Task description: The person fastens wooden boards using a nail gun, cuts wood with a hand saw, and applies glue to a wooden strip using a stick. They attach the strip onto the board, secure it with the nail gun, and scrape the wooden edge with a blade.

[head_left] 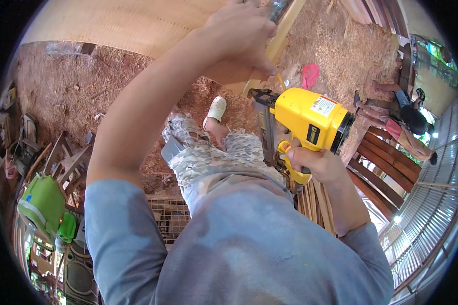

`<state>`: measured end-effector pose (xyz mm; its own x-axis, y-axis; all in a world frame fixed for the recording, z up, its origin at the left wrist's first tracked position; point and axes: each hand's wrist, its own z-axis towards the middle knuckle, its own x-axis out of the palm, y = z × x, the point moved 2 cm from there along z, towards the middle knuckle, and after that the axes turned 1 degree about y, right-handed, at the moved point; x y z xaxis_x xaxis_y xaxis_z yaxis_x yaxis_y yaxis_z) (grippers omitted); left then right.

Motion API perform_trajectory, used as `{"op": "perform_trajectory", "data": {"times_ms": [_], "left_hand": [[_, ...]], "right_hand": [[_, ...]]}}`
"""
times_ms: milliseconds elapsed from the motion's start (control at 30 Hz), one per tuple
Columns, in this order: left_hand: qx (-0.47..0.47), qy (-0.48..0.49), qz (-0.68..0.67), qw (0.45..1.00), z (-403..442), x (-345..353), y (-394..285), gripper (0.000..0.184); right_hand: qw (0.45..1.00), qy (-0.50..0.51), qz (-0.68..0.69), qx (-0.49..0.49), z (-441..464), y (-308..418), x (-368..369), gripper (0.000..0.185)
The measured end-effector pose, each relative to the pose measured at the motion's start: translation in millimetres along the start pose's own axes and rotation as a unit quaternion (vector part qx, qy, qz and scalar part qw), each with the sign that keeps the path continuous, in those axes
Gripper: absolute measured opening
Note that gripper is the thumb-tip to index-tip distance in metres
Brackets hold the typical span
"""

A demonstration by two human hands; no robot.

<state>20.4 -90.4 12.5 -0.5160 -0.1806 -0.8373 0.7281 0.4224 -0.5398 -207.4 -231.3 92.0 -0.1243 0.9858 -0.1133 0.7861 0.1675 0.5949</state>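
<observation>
My right hand (310,161) is wrapped around the handle of a yellow nail gun (304,113). Its dark nose points toward the near end of a pale wooden strip (285,33). I cannot tell whether the nose touches the wood. My left hand (241,35) reaches across the top of the view and grips the strip along the edge of a broad wooden panel (122,25). Some of its fingertips are hidden behind the hand and wood.
Sawdust covers the ground, with a pink cloth (310,75) on it. A green container (41,206) stands at left. Thin wooden strips (315,203) and a wire crate (168,216) lie by my body. Another person (409,119) is at right near stacked planks (387,160).
</observation>
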Motion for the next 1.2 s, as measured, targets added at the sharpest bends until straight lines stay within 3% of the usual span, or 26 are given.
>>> {"op": "perform_trajectory", "data": {"times_ms": [200,300,467,567,633,833,1000,1200], "left_hand": [[0.015,-0.009,-0.04,0.999,-7,-8,1,0.05],[0.016,-0.018,0.012,1.0,-10,-8,0,0.052],[0.044,-0.1,0.028,0.994,-14,0,7,0.055],[0.035,-0.052,0.018,0.998,-23,-9,4,0.057],[0.03,-0.063,0.031,0.997,-18,2,8,0.058],[0.027,-0.07,0.024,0.997,-21,0,12,0.059],[0.014,-0.041,0.034,0.998,-21,-5,11,0.06],[0.022,-0.074,0.043,0.996,-21,3,9,0.059]], "right_hand": [[1.0,0.002,0.028,0.005,3,-3,-1,0.01],[0.999,0.003,0.034,-0.001,4,2,2,0.014],[1.0,-0.022,-0.009,-0.014,1,-1,2,0.011],[1.0,-0.012,0.003,-0.017,3,-10,-1,0.007],[1.0,0.006,-0.022,-0.019,4,-12,-2,0.025],[1.0,-0.016,-0.026,0.001,1,3,6,0.038],[1.0,-0.019,0.011,0.001,1,1,7,0.033],[1.0,-0.013,-0.001,0.0,0,1,6,0.018]]}}
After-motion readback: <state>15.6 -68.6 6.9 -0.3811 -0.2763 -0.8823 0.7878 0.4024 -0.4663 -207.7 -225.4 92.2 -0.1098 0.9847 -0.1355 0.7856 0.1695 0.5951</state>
